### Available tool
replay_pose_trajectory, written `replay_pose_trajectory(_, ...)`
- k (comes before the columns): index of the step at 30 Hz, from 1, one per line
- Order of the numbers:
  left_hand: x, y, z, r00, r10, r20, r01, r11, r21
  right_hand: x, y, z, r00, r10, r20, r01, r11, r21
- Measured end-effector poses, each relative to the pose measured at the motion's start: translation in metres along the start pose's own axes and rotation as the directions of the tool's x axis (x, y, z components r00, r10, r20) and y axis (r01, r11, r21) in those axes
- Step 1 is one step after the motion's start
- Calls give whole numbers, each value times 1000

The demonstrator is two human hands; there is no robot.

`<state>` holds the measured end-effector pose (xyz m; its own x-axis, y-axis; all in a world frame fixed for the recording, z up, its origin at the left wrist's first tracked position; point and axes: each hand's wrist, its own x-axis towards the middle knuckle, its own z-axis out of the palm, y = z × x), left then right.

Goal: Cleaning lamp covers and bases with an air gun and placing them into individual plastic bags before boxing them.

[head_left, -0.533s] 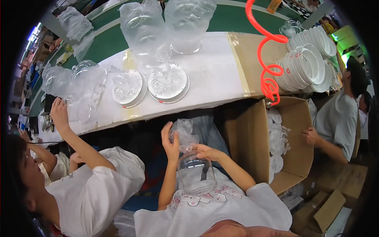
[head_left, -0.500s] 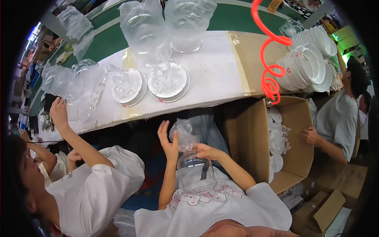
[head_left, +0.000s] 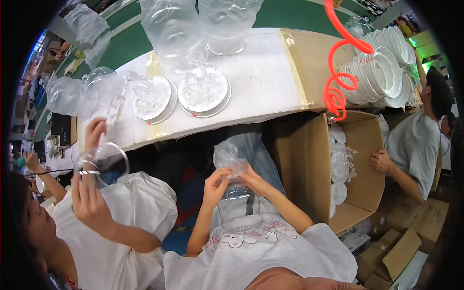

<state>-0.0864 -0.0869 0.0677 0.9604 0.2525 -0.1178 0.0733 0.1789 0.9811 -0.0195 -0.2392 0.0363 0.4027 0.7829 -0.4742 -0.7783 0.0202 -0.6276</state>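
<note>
**Both hands at the mouth of a bagged clear jar, held in the lap**

Head view. Person seated below the edge of a white worktable [head_left: 261, 92], forearms coming up from the lower frame. Left hand [head_left: 214, 186] and right hand [head_left: 253, 180] meet at the top of a clear jar [head_left: 238, 210] that stands upright against the chest, long axis running top to bottom in frame. Above the jar, a bunch of thin plastic bag film [head_left: 233, 155] rises from between the hands. Both hands have their fingers curled and pressed on the film at the jar's mouth, left on the left side, right on the right; neither is spread. Whether the fingertips also touch the jar's rim, cannot tell. The two hands sit about equally near the jar's top; the jar body hangs just below the grip, untouched lower down.

Room: the table edge lies above and beyond the hands, with a dark gap between. Close on the right, the wall of an open cardboard box [head_left: 302, 164] holding white pieces. On the left, a neighbour's raised hand [head_left: 89, 200] holds another clear round container [head_left: 104, 162], near but apart. On the table: two round lidded clear dishes [head_left: 203, 89], more bagged clear ware, a stack of white bowls [head_left: 382, 72], a red coiled hose [head_left: 338, 82]. Another person stands at the box's far right.
</note>
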Motion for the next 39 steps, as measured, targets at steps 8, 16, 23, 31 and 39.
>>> replay_pose_trajectory(8, 5, -10, -11, 996, -30, 87, 28, 999, 18, 16, 1, -4, 823, -488, -292, 354, 842, -407)
replay_pose_trajectory(16, 5, -19, -8, 959, 118, -256, -36, 953, 302, -24, 9, -16, 678, -735, -22, 415, 407, -814)
replay_pose_trajectory(23, -14, -32, -22, 945, -34, -326, 84, 987, 140, -58, 26, -19, 791, -608, 75, 353, 352, -867)
replay_pose_trajectory(31, -6, -47, -10, 886, -174, -430, 165, 984, -59, -70, 5, -4, 744, -638, 200, 452, 260, -853)
replay_pose_trajectory(39, 31, -51, 11, 896, -359, -263, 332, 933, -142, -98, -31, -5, 926, -369, 83, 233, 382, -894)
